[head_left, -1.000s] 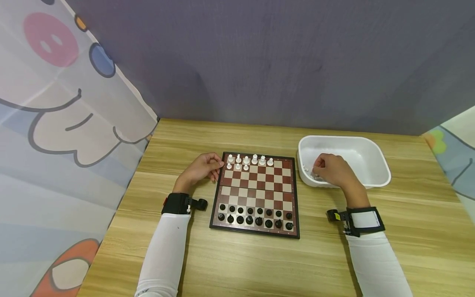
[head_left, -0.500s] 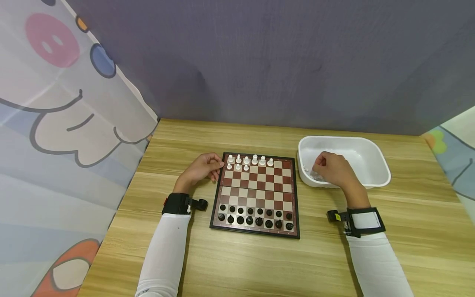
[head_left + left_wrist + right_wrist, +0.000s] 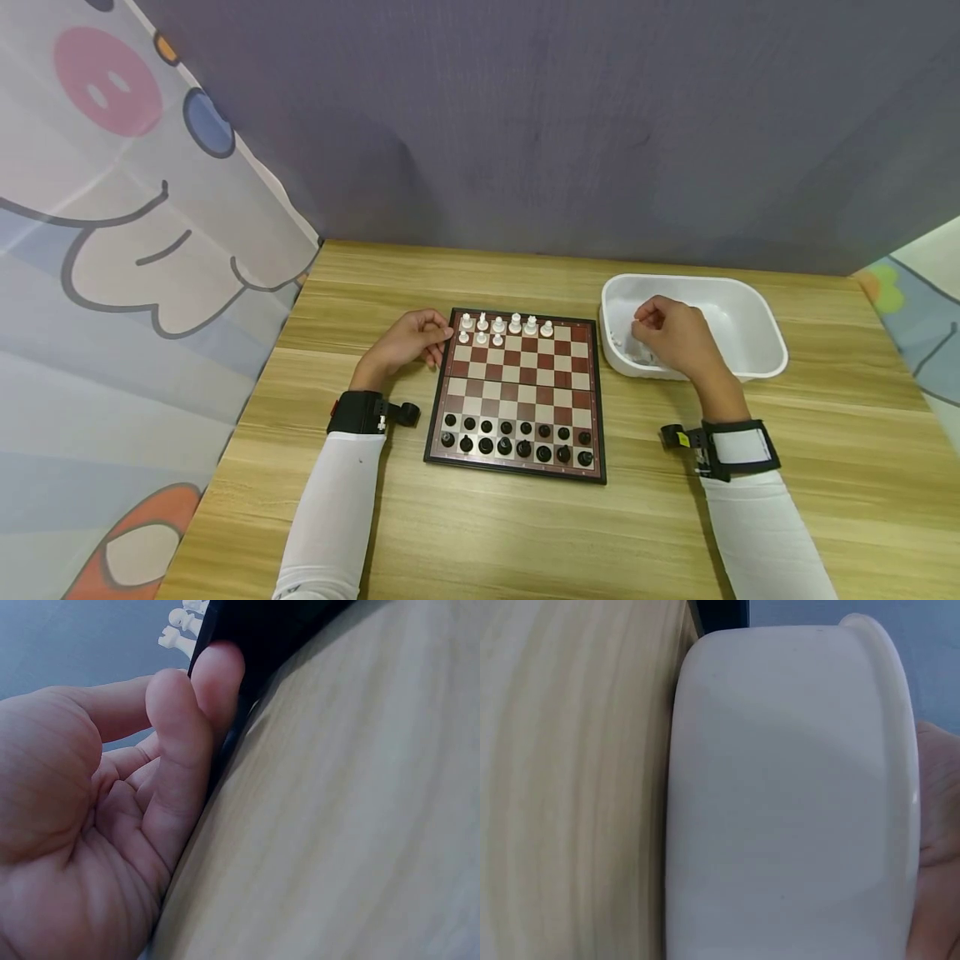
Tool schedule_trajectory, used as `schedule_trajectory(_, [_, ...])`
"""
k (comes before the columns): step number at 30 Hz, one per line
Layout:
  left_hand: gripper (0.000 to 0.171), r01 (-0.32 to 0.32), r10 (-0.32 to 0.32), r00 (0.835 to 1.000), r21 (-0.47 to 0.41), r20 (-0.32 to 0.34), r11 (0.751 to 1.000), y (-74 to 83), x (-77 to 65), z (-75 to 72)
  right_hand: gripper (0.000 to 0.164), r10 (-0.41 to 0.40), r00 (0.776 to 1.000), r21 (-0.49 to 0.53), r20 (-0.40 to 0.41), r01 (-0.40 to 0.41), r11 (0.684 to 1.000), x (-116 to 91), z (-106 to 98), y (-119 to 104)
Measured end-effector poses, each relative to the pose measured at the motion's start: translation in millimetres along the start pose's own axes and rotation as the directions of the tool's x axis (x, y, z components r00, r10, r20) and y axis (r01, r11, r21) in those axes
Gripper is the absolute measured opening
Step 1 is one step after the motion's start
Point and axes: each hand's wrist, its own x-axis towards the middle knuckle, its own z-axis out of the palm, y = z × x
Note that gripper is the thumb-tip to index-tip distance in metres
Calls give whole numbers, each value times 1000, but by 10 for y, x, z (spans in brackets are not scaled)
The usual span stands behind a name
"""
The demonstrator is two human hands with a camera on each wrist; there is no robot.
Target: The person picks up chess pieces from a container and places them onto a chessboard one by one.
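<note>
An open magnetic chessboard (image 3: 517, 392) lies flat on the wooden table. White chess pieces (image 3: 515, 323) fill part of its far end, and black chess pieces (image 3: 505, 446) stand in two rows at the near end. Beside its left edge is my left hand (image 3: 405, 340), thumb touching the black rim and other fingers loosely bent. In the left wrist view its fingertips (image 3: 217, 671) meet the board's edge. My right hand (image 3: 675, 333) is over the left part of a white tub (image 3: 776, 346), thumb and fingertips pinched on a small pale chess piece, mostly hidden.
Several small white pieces (image 3: 642, 359) lie on the tub's bottom at the left. The tub's tall side wall (image 3: 787, 787) fills the right wrist view. A dark grey panel (image 3: 570, 150) rises behind the table, and a cartoon-printed cloth (image 3: 150, 250) hangs at the left.
My right hand, lower among the loose pieces before, has risen slightly inside the tub with its fingertips together. The left hand and the pieces on the board have stayed put.
</note>
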Motion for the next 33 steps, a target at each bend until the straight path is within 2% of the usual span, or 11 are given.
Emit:
schedule_trajectory(8, [17,6,-6,1000,-15,-9,1000,-4,-10,11,14,-44,994,43,-105,49,998,-13,16,-76])
schedule_trajectory(14, [17,3,-3,1000,-18,-4,1000,9,-14,14,13,-74,979,87,-191,92,992,-23,44,-149])
schedule_trajectory(21, [19,3,-3,1000,-20,3,1000,1,-1,14,10,-87,966,133,-243,122,984,-21,129,-243])
schedule_trajectory(28, [18,3,-3,1000,-20,2,1000,1,4,14,7,-142,933,182,-330,210,961,-18,225,-351])
schedule_trajectory(33, [18,-2,2,1000,-20,1,1000,9,0,9,5,-172,919,182,-355,249,951,-13,274,-399])
